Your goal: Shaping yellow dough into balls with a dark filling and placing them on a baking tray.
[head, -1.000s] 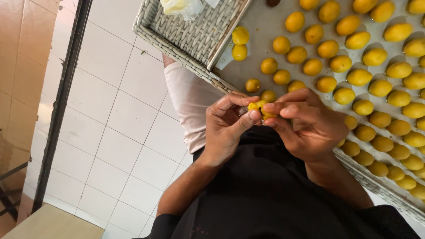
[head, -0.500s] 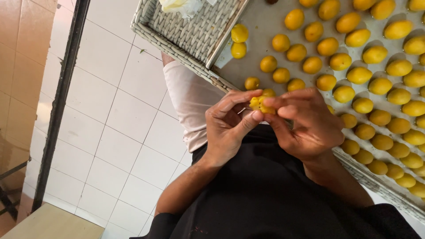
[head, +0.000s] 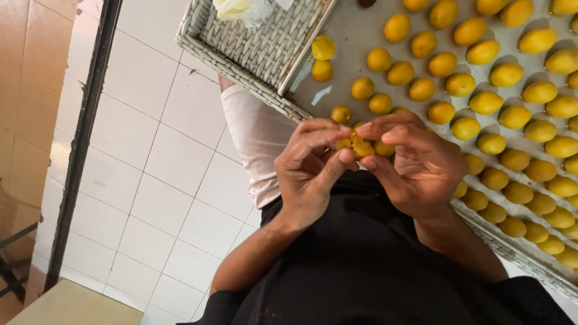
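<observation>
Both my hands meet over my lap, pinching one small yellow dough piece (head: 357, 146) between their fingertips. My left hand (head: 310, 171) curls around it from the left, thumb under it. My right hand (head: 415, 165) grips it from the right with thumb and forefinger. Just beyond my hands lies a flat grey tray (head: 349, 45) holding several rows of shaped yellow balls (head: 460, 84); my right hand covers a few of them.
A woven white basket (head: 259, 48) with a crumpled pale plastic bag (head: 241, 9) sits at the tray's left end. White floor tiles (head: 150, 180) lie below, with a dark metal rail (head: 81, 144) at the left. My leg in pale cloth (head: 256, 138) shows under the basket.
My fingers have shifted slightly around the yellow piece, turning it between the fingertips. The hands stay in the same place before the tray.
</observation>
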